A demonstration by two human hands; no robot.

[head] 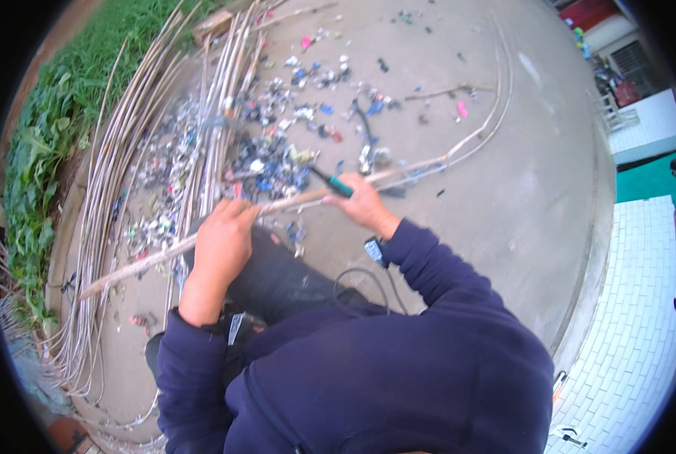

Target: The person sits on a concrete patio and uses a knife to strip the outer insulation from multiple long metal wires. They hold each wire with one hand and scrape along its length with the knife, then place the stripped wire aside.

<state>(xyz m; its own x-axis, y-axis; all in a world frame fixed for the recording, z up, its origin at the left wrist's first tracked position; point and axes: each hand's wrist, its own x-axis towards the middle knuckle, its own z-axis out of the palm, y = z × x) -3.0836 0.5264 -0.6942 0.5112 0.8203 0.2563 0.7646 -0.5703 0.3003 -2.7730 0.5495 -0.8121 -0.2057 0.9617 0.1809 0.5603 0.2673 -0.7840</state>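
My left hand (220,244) grips a long thin pole (139,264), which looks like bamboo, above my dark trouser leg (292,284). The pole runs slantwise from the lower left, past my right hand (365,203), and on to the upper right. In that right hand is a tool with a green handle (339,186) and a dark, narrow front end pointing up and left. Whether that end is a blade cannot be made out. My right fingers are also at the pole, though blur hides the exact contact.
Bundled poles (125,176) lie along the left by green plants (37,164). A second pole bundle (224,108) lies nearer the middle. Scraps of plastic and cloth (270,170) litter the concrete floor (463,244). A white tiled surface (622,306) borders the right.
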